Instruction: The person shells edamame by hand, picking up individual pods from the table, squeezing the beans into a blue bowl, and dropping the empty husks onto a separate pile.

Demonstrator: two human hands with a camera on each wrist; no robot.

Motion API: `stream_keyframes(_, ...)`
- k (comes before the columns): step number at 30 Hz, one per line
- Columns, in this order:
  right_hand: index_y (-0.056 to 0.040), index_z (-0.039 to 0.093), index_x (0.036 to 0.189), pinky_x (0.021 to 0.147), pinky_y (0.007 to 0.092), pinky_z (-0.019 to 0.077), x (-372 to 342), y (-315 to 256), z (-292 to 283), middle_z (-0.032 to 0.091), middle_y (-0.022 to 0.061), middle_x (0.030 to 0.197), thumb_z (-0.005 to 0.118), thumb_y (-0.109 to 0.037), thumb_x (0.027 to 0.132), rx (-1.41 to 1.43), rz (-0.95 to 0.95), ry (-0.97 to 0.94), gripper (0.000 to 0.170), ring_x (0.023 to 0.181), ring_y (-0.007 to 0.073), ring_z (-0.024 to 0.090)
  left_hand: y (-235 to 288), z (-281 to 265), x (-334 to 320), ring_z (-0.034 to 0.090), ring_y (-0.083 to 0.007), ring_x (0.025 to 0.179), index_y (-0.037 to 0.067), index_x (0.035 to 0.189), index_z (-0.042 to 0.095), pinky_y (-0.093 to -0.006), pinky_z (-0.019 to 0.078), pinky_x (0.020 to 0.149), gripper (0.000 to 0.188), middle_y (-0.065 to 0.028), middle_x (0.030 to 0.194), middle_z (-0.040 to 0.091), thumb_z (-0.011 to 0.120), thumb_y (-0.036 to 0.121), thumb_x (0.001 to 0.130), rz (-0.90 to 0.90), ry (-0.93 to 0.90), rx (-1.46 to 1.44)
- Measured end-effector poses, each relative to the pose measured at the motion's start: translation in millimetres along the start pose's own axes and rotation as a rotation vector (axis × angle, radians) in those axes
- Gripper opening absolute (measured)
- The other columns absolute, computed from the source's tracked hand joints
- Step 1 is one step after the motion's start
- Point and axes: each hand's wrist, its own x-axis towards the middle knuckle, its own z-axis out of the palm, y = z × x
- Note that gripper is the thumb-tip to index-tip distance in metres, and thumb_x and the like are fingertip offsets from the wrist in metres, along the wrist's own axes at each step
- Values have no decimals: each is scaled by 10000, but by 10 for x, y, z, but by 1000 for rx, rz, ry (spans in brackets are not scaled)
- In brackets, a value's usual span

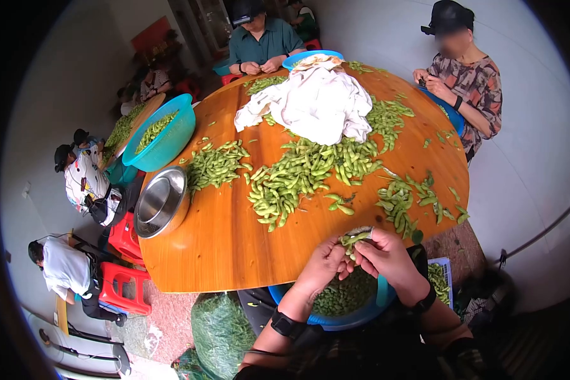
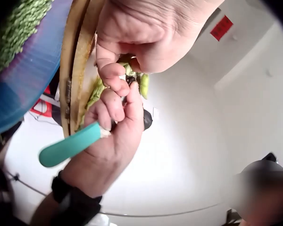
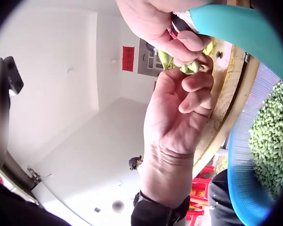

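Note:
Over the near table edge, both hands meet at green pods (image 1: 353,239). My left hand (image 1: 325,264) pinches pods with curled fingers; in the right wrist view, pods (image 3: 192,67) show at its fingertips. My right hand (image 1: 389,258) grips a tool by its teal handle (image 2: 68,145), with the fingers close against the pods. A dark part of the tool shows between the fingers in the left wrist view; its tip is hidden. Below the hands is a blue basin (image 1: 332,324) holding shelled green beans (image 3: 273,136).
Piles of pods (image 1: 291,180) and a white cloth (image 1: 320,104) lie on the round wooden table (image 1: 225,263). Metal bowls (image 1: 161,201) and a teal basin (image 1: 180,133) stand at the left edge. Two people sit across the table. A crate (image 1: 448,282) stands at lower right.

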Motion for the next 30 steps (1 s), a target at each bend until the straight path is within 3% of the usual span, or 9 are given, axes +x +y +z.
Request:
stream_keyframes(8, -1, 579, 986, 394, 184, 332, -34, 36, 51, 568, 14, 681, 502, -74, 977, 61, -21, -7, 106, 468, 40, 468, 0, 99, -33, 446, -53, 575, 21, 1178, 503, -155, 335, 474, 246, -30, 787, 571, 400, 114, 976, -37, 91, 64)
stream_keyframes(18, 9, 578, 955, 394, 191, 328, 31, 40, -8, 576, 27, 684, 521, -78, 973, 138, 14, 9, 106, 431, 50, 446, -32, 57, -61, 458, -63, 639, 35, 1091, 555, -171, 348, 513, 244, -28, 815, 583, 379, 23, 923, -38, 129, -15)
stream_keyframes(21, 9, 583, 965, 402, 191, 330, 14, 21, -19, 582, 32, 692, 522, -81, 972, 98, 0, 4, 109, 442, 55, 458, -10, 42, -111, 488, -71, 669, 31, 1075, 551, -187, 374, 555, 170, -22, 841, 580, 438, 55, 951, 6, 19, -117)
stream_keyframes(24, 11, 588, 989, 410, 191, 334, -15, 15, -2, 584, 37, 696, 522, -86, 973, 74, -17, -3, 118, 450, 60, 467, 30, 127, -170, 510, -69, 705, 35, 1054, 546, -189, 390, 592, 135, -6, 833, 564, 481, 137, 993, 150, -3, 128)
stream_keyframes(27, 14, 586, 999, 409, 192, 337, -47, 1, 50, 581, 38, 699, 517, -78, 975, 62, -30, 2, 117, 449, 60, 465, -162, 159, -131, 503, -67, 708, 48, 1001, 527, -195, 403, 595, 197, 13, 800, 531, 431, 217, 1033, 468, 217, 561)
stream_keyframes(28, 14, 585, 1001, 410, 192, 339, -54, -8, 64, 579, 39, 700, 513, -74, 976, 62, -44, 11, 116, 447, 61, 465, -142, 162, -156, 503, -67, 708, 48, 1001, 527, -195, 403, 595, 197, 13, 800, 531, 431, 217, 1033, 468, 218, 562)
stream_keyframes(30, 12, 587, 1010, 410, 192, 339, -89, -13, 73, 577, 36, 699, 506, -70, 978, 49, -43, 5, 120, 452, 60, 466, -75, 173, -235, 494, -80, 695, 46, 972, 517, -217, 420, 595, 199, 15, 797, 512, 406, 197, 1036, 211, 174, 357)
